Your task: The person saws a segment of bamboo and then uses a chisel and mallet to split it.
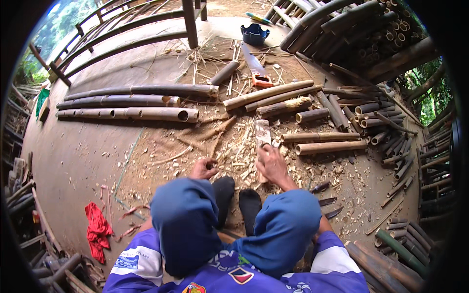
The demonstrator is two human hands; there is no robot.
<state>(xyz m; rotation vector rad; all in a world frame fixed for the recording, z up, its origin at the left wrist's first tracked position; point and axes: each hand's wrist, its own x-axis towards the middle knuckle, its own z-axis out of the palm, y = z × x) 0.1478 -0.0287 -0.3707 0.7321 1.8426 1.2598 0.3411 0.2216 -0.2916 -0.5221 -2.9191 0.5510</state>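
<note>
The right grip (274, 167) covers the nearer part of a narrow wooden board (263, 131), so that stretch of it is hidden. The board is on the chip-strewn floor (73, 166), its far end in plain sight; whether it lies flat or tilted is hard to judge. The right fingers bend over it, but I cannot tell whether they clasp it, press on it or pinch something small. The left grip (203, 169) is left of the board and apart from it, fingers curled, partly cut off by the left knee (183, 210); whether anything is in it I cannot tell.

Two dark-socked feet (249, 205) show nearer the person than the board, one directly so, one to its left. Right of the board lie two pale bamboo tubes (331, 147). Just beyond it are four cut bamboo lengths (286, 106), one short; farther beyond, one saw (256, 71) with an orange handle and one dark blue bowl (255, 35). Left of the board are three long bamboo poles (128, 114). Near and right of it are two dark blades (334, 213), plus a third slim dark tool (320, 187), hard to make out. The bamboo heaped far right of the board (386, 117) overlaps too much to count.
</note>
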